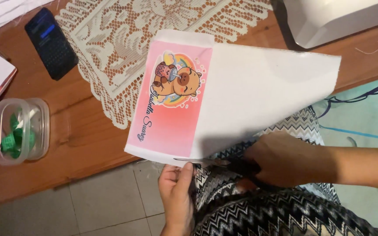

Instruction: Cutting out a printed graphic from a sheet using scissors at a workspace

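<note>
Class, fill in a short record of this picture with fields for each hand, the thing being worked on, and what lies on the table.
Left hand: pinches the lower edge of the printed fabric sheet
Right hand: holds black-handled scissors, blades at that edge
Sheet: white, pink panel with cartoon animal
Table: lace doily, phone, clear tub of green pieces

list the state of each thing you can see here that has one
printed fabric piece: folded over, white back showing, held up off the table
scissors: blades at the fabric's lower edge
left hand: pinching the fabric's lower edge
right hand: gripping the scissors' handles
clear plastic container: lid on, green items inside
phone: lying flat, screen lit
lace doily: spread flat, partly under the fabric
</note>
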